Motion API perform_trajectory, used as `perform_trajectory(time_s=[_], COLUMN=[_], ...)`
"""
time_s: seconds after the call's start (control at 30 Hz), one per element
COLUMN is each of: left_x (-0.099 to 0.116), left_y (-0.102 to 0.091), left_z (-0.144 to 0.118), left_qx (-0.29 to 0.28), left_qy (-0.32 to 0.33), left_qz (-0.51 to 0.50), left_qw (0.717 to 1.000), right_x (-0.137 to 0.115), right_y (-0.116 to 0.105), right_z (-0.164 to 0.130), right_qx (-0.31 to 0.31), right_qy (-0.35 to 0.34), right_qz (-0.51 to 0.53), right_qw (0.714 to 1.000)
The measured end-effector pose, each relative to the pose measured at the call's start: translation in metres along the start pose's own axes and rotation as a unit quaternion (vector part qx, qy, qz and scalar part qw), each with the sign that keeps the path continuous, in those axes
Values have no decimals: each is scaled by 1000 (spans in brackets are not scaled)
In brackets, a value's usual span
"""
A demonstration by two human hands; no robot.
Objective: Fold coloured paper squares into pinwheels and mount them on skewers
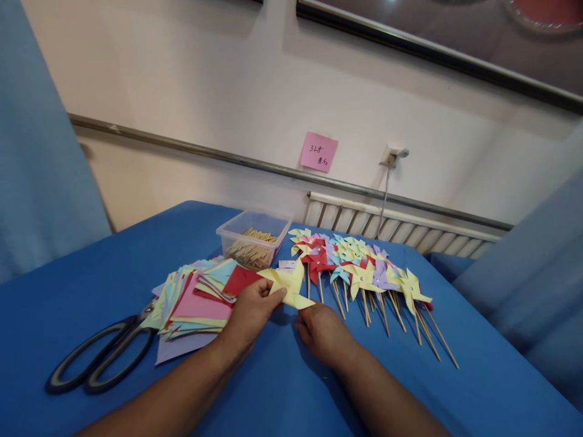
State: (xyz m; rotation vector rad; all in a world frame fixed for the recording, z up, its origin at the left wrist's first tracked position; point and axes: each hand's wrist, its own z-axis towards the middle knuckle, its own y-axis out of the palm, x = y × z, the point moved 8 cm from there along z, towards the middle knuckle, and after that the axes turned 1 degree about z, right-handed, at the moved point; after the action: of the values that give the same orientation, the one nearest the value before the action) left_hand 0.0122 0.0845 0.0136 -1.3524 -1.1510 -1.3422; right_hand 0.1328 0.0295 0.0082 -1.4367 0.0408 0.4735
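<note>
A pale yellow paper pinwheel [291,287] with folded blades is held above the table, pinched near its middle by the thumb and fingers of my left hand [255,306]. Just to the right and slightly lower is my right hand [324,331], its fingers curled inward under the pinwheel's lower right blade. Whatever those fingers hold, if anything, is hidden by the hand. Left of my left hand lies a fanned stack of coloured paper squares [204,309]. Finished pinwheels on sticks [362,278], in yellow, red, purple and blue, are spread out to the right.
Large dark-handled scissors [107,355] rest at the left, blades toward the paper stack. Behind stands a clear plastic box [237,233] holding many thin wooden sticks [255,247]. A small white box [286,265] sits beside it. A blue cloth covers the table [182,400].
</note>
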Motion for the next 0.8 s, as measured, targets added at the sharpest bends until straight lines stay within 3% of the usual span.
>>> perform_trajectory(time_s=[0.13,0.33,0.5,0.67,0.8], left_x=[2,9,17,15,10], left_y=[0,-8,-11,-9,-7], left_z=[0,0,-1,-2,0], left_qx=[0,28,38,34,23], left_qy=[8,11,19,12,15], left_qz=[1,4,4,4,-12], left_qw=[1000,1000,999,999,1000], right_x=[7,35,49,44,28], right_y=[2,14,24,24,16], right_z=[1,4,7,8,6], right_qx=[15,38,50,51,40], right_qy=[16,81,104,102,53], right_qz=[39,181,200,204,174], right_qw=[999,979,973,972,983])
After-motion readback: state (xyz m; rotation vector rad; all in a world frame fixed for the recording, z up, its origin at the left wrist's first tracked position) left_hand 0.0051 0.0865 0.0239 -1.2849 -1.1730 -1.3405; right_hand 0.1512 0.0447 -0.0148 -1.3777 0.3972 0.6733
